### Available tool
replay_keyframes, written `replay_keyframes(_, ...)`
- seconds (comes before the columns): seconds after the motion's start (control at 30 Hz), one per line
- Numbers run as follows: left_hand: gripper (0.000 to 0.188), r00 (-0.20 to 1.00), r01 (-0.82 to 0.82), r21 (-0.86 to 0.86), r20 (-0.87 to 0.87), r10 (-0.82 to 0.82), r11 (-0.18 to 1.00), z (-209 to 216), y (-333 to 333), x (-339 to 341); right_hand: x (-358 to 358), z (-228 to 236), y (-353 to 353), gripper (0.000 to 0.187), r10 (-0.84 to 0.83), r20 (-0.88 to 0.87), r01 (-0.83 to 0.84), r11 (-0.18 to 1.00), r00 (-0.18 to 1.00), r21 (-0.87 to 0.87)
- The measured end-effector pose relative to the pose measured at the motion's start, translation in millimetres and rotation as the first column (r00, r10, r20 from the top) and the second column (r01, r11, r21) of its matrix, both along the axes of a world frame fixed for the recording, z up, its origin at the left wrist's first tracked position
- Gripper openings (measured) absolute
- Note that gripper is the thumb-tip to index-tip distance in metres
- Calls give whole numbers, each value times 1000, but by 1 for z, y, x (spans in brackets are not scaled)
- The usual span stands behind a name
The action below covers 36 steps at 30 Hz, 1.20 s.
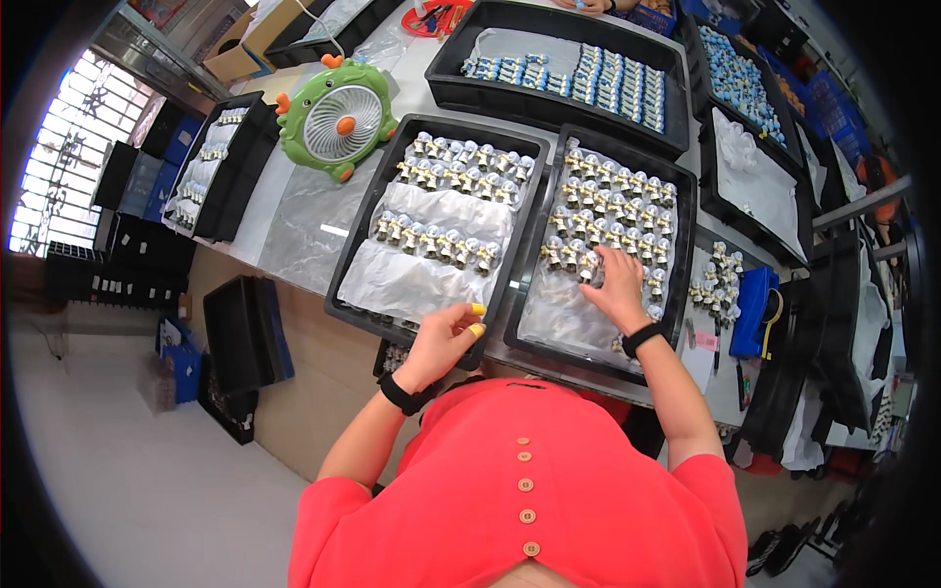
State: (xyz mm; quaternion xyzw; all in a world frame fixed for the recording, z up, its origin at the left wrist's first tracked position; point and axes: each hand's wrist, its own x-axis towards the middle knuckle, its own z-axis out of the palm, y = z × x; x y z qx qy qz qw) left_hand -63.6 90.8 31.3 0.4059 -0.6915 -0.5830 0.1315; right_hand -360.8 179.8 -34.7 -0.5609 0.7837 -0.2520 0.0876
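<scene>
My right hand (619,286) reaches into the right black tray (527,338), its thumb and fingers closed around a small white-and-gold figurine (590,266) at the end of a row. Several rows of similar figurines (608,201) stand beyond it on white tissue. Over the near right corner of the left black tray (345,279) hovers my left hand (439,341). Yellow covers sit on its thumb and forefinger tips, which are apart with nothing visible between them. That tray holds figurines (438,245) in separate rows, with bare white paper (412,281) between and in front.
A green fan (343,122) stands left of the trays. Behind them is a large tray of blue-and-white figurines (598,88). Loose figurines (718,279) and a blue pouch (754,312) lie at right. Another person's hand (585,6) shows at the far edge.
</scene>
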Motion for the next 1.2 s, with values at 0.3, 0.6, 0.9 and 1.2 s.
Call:
replay_keyframes(0.3, 64, 911, 195, 467, -411, 17, 863, 39, 21, -62, 55, 102, 44, 65, 219, 458, -126, 966, 861, -225)
replay_keyframes(0.6, 72, 921, 229, 353, -380, -85, 907, 59, 32, -75, 64, 104, 53, 70, 316, 382, -181, 919, 868, -350)
replay_keyframes(0.9, 57, 877, 259, 381, -479, -50, 888, 60, 31, -61, 73, 103, 50, 89, 404, 320, -237, 861, 857, -451)
replay_keyframes(1.2, 50, 868, 277, 658, -484, 112, 700, 62, 17, -43, 82, 107, 41, 100, 430, 527, -243, 889, 733, -389)
